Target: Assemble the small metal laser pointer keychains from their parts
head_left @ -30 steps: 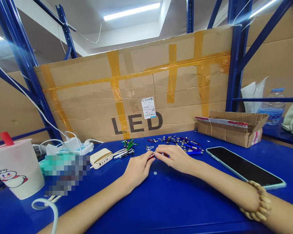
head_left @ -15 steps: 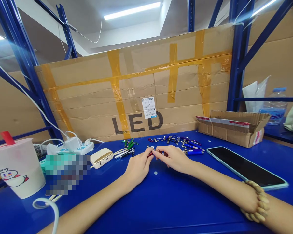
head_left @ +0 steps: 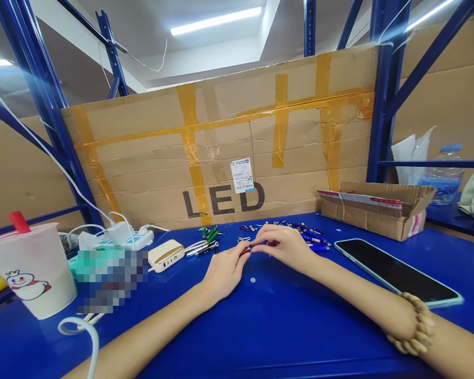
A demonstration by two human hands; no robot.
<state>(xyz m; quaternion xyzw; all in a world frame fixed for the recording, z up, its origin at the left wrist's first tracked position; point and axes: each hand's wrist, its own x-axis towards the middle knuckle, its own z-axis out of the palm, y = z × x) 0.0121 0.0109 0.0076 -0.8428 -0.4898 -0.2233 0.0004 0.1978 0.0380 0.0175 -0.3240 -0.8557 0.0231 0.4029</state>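
Note:
My left hand point(head_left: 223, 271) rests on the blue table point(head_left: 260, 326) and pinches a small red keychain light point(head_left: 245, 251) between thumb and fingers. My right hand point(head_left: 286, 246) meets it from the right, its fingertips closed on the same small piece. Just behind my hands lies a scatter of several small keychain lights and clips point(head_left: 300, 234) in blue, purple and silver. A few green and silver ones point(head_left: 207, 239) lie to the left of it. A bead bracelet point(head_left: 413, 326) sits on my right forearm.
A phone point(head_left: 395, 271) lies face up at the right. An open cardboard box point(head_left: 375, 208) stands behind it. At the left are a power bank point(head_left: 166, 255), a power strip point(head_left: 118, 238) with white cables, and a drink cup point(head_left: 33, 271). A taped cardboard sheet point(head_left: 221, 152) walls the back.
My right hand has lifted and shifted slightly back towards the scattered pieces, still meeting my left hand at the red piece. The view has tilted a little.

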